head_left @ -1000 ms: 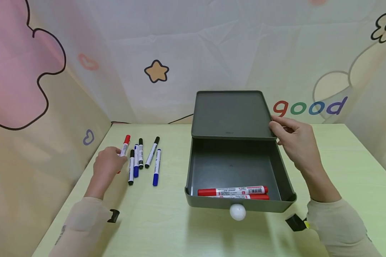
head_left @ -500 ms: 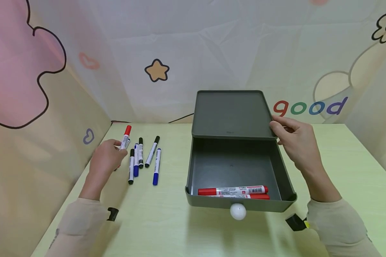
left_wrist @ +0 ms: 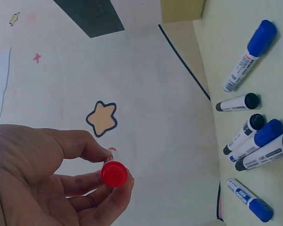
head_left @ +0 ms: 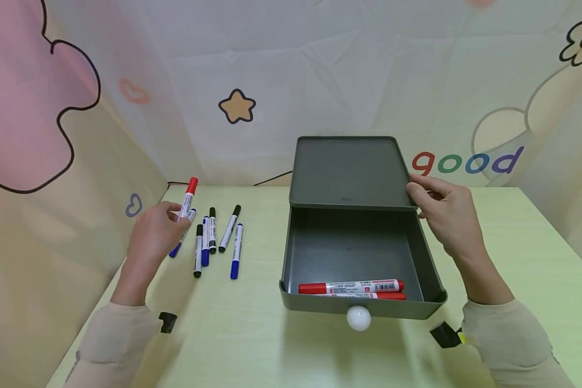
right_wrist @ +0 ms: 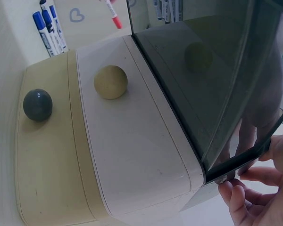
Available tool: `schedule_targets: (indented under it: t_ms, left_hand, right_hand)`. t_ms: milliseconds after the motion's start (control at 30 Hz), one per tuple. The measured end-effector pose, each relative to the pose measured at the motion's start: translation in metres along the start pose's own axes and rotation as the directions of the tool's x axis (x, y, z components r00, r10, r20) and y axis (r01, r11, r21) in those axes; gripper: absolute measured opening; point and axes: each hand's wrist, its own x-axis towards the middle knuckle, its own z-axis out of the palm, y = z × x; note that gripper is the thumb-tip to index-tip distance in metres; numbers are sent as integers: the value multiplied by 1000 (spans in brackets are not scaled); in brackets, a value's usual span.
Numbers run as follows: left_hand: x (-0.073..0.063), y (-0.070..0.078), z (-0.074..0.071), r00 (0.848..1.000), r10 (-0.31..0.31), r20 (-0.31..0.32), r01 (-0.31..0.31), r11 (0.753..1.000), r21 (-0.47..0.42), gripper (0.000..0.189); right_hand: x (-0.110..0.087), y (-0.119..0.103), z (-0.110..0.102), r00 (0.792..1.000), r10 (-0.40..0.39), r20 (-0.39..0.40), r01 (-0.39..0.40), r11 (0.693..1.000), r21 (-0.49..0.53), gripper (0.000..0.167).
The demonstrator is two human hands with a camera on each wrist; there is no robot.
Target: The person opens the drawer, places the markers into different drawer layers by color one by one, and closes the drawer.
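My left hand (head_left: 155, 237) pinches a red-capped whiteboard marker (head_left: 188, 198) between thumb and fingers, tilted with one red end up. In the left wrist view that red end (left_wrist: 114, 174) faces the camera. A blue marker (head_left: 176, 249) lies on the table just behind this hand, partly covered by it. My right hand (head_left: 453, 221) grips the right edge of the grey top unit of a drawer box (head_left: 351, 172), thumb toward me. Its grey drawer (head_left: 349, 237) is pulled out, with two red markers (head_left: 361, 287) lying near the front wall.
Several black and blue markers (head_left: 227, 231) lie on the table between my left hand and the box. Below the grey drawer, the right wrist view shows a white drawer (right_wrist: 137, 146) and a cream drawer (right_wrist: 52, 165), each with a round knob. A printed curtain stands behind.
My left hand has lifted the red marker off the table, up and slightly leftward, uncovering the blue marker beneath. My right hand and the drawer stay put.
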Motion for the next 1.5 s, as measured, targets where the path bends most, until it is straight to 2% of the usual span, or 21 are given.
schedule_targets:
  t_ms: [900, 1200, 1500]
  left_hand:
    - [-22, 27, -14, 997, 81, -15, -82, 995, -54, 43]
    - [-31, 38, -17, 996, 87, -14, -88, 994, -71, 42]
    - [-44, 51, -21, 988, 155, -23, -157, 983, -95, 39]
  right_hand:
    - [0, 1, 0, 1000, 0, 2, 0, 1000, -3, 41]
    - [0, 0, 1, 1000, 8, 2, -8, 1000, -9, 42]
    - [0, 2, 1, 1000, -2, -2, 2, 1000, -7, 41]
